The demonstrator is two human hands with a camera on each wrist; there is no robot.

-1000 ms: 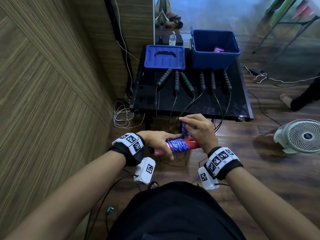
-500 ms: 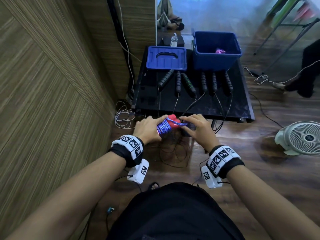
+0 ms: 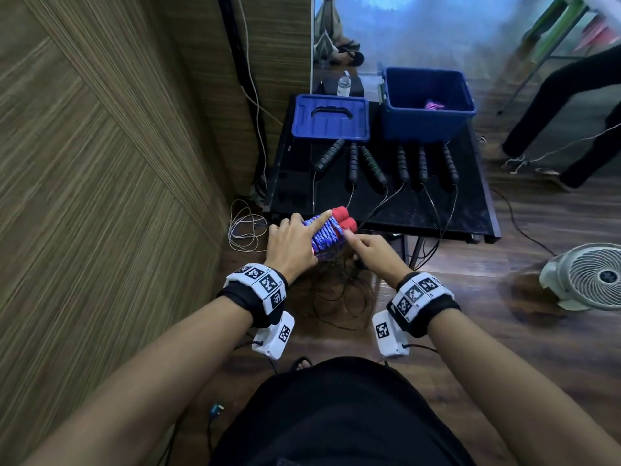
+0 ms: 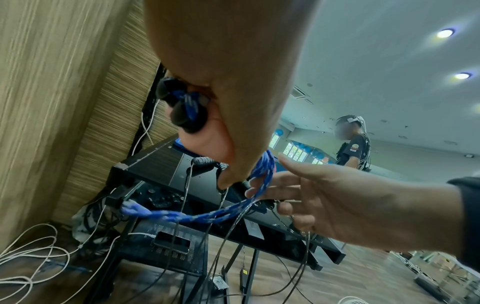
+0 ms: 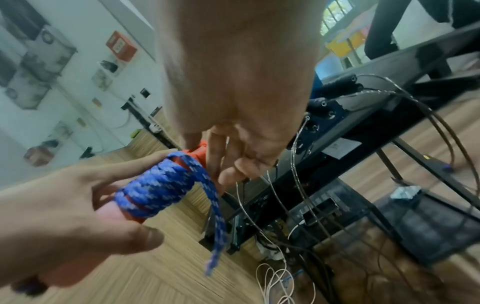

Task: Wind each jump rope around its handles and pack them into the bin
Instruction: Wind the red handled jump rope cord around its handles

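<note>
I grip the red handles [image 3: 342, 219] of the jump rope [image 3: 325, 234] in my left hand [image 3: 292, 245], index finger laid along the blue coils, just before the near edge of the black table [image 3: 470, 210]. My right hand [image 3: 371, 252] touches the coil's side with fingers loosely extended; it seems to guide the loose tail [image 5: 215, 222] rather than pinch it, though blur hides the contact. To finish well, I should pull that tail snug and tuck it under the last turn while my left index pins the wraps. The blue bin [image 3: 428, 129] waits at the table's far side, one pink bundle [image 3: 433, 105] inside.
</note>
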